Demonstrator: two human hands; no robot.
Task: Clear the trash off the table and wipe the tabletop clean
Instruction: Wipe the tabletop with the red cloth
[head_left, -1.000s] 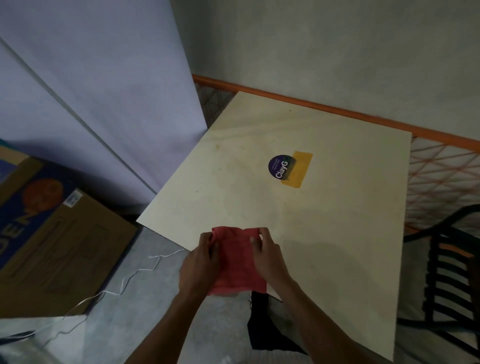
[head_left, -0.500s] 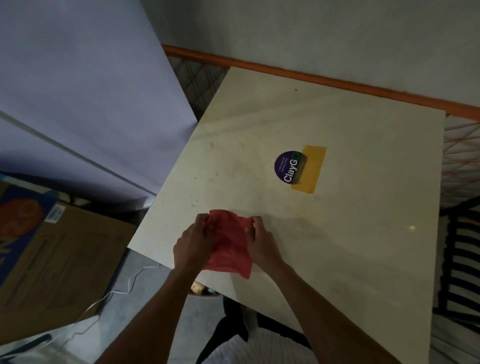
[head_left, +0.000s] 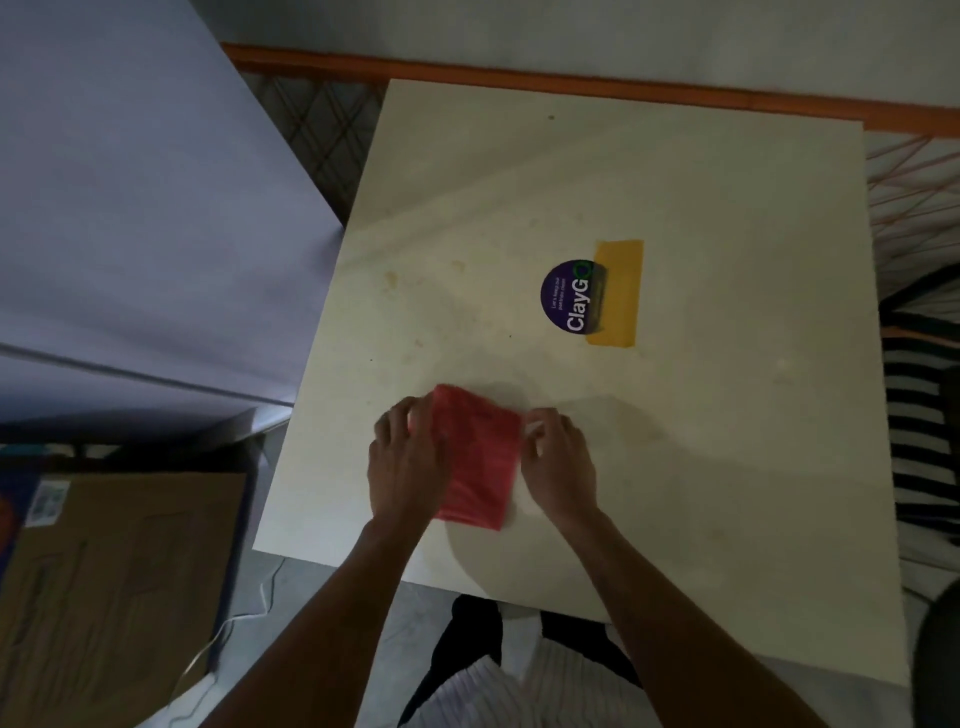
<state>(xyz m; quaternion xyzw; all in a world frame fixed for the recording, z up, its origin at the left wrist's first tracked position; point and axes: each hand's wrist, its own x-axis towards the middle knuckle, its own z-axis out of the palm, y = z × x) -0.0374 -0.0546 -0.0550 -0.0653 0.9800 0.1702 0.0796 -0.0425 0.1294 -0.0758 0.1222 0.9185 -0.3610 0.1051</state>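
Both hands have carried the cloth (head_left: 475, 457) from the near edge further onto the table (head_left: 727, 467), where it now lies folded flat. Left hand (head_left: 408, 467) rests over its left edge, fingers curled onto the fabric; right hand (head_left: 558, 462) pinches its right edge. No trash remains, so wiping looks to be the step in hand (stains dot the far left). Next move likely calls for pressing down and sweeping toward those marks. Count: one table, one box (head_left: 114, 597), two hands, one cloth, one yellow note (head_left: 618, 296), one round sticker (head_left: 569, 299).
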